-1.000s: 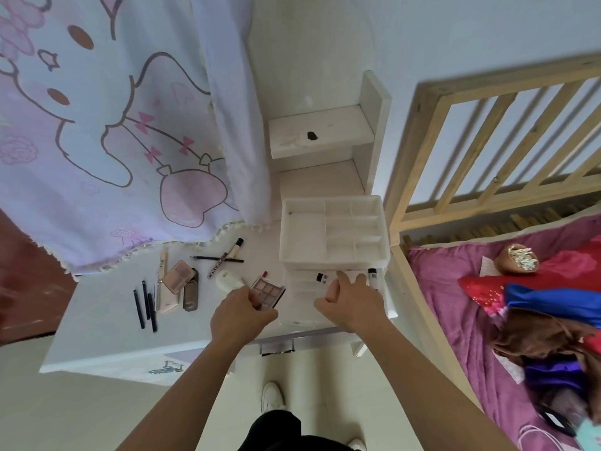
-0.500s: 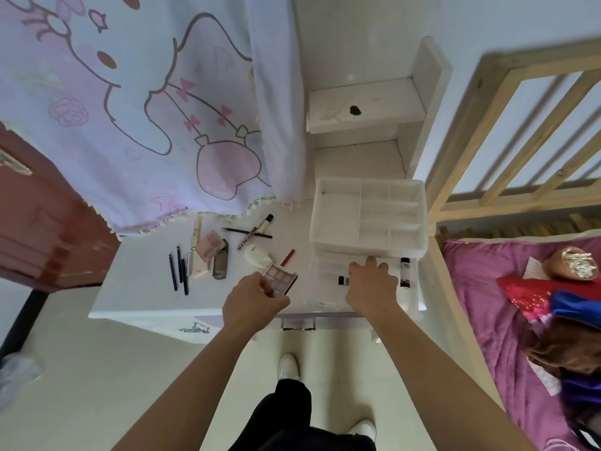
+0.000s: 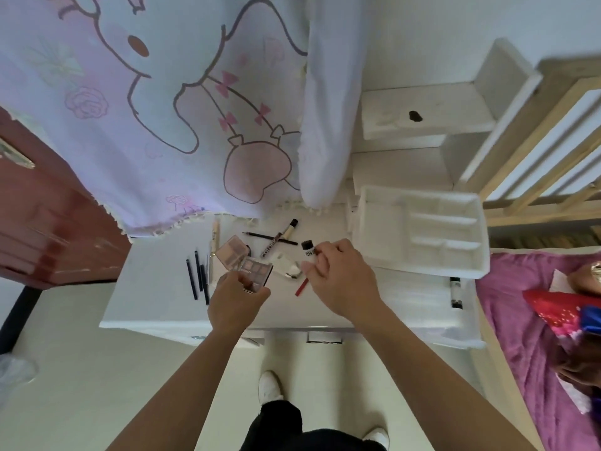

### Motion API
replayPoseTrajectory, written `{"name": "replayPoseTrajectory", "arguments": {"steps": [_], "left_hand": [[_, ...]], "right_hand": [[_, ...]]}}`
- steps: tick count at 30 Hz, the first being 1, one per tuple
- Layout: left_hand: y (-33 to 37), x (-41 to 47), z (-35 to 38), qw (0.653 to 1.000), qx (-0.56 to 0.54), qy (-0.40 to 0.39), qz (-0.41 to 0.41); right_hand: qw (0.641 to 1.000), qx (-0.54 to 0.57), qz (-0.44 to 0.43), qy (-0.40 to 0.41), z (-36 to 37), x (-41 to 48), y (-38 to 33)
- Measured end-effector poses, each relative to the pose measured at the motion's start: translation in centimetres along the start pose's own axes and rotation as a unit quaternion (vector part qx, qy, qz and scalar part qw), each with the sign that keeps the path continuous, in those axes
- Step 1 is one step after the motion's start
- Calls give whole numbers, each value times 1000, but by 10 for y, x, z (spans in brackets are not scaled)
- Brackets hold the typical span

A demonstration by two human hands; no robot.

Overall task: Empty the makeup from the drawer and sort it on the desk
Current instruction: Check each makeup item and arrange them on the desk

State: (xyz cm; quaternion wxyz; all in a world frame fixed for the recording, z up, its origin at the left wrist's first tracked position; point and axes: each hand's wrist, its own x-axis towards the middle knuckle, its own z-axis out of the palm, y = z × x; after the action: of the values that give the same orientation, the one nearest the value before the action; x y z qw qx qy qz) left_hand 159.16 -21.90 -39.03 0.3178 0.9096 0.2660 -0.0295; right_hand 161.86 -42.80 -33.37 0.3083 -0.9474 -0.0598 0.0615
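I look down from the head camera onto a white desk [image 3: 156, 307]. My left hand [image 3: 237, 302] has its fingers curled round an eyeshadow palette [image 3: 255, 273], held just over the near part of the desk. My right hand [image 3: 338, 278], at three o'clock from the left, pinches a small white tube [image 3: 308, 252] with a dark cap between thumb and fingertips.

Laid out on the desk from nine to twelve o'clock of the hands are dark pencils [image 3: 196, 278] in a row, a second palette [image 3: 232, 252], a long pen [image 3: 279, 239] and a red stick [image 3: 300, 287].

At three o'clock is the open drawer [image 3: 406, 307], where I can see only one black-and-white tube [image 3: 455, 292], at its right side. I judge the emptying nearly done. The two held items are not yet set down, and that last tube is not yet fetched.
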Motion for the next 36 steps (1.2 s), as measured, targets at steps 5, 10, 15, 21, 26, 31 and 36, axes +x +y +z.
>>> {"name": "replayPoseTrajectory", "arguments": {"steps": [5,10,15,21,26,31,36], "left_hand": [[-67,74,-34,999,-19,15,-47],[-134,137,-48,994,-6,-1,-105],[-179,185,-48,991,-8,-15,-136],[-190,209,-32,988,28,-58,-140],[-180,213,-28,985,86,-76,-127],[-156,211,-28,989,128,-61,-48],[-99,196,-16,983,119,-68,118]], "right_hand": [[987,-105,45,-108,94,77,-40],[969,-162,101,-160,168,136,-52],[964,-162,141,-158,209,167,-56],[955,-215,106,-173,228,157,-53],[967,-147,85,-190,229,150,-50],[983,-62,101,-141,201,141,-49],[995,-5,92,-44,140,117,-35]]}}
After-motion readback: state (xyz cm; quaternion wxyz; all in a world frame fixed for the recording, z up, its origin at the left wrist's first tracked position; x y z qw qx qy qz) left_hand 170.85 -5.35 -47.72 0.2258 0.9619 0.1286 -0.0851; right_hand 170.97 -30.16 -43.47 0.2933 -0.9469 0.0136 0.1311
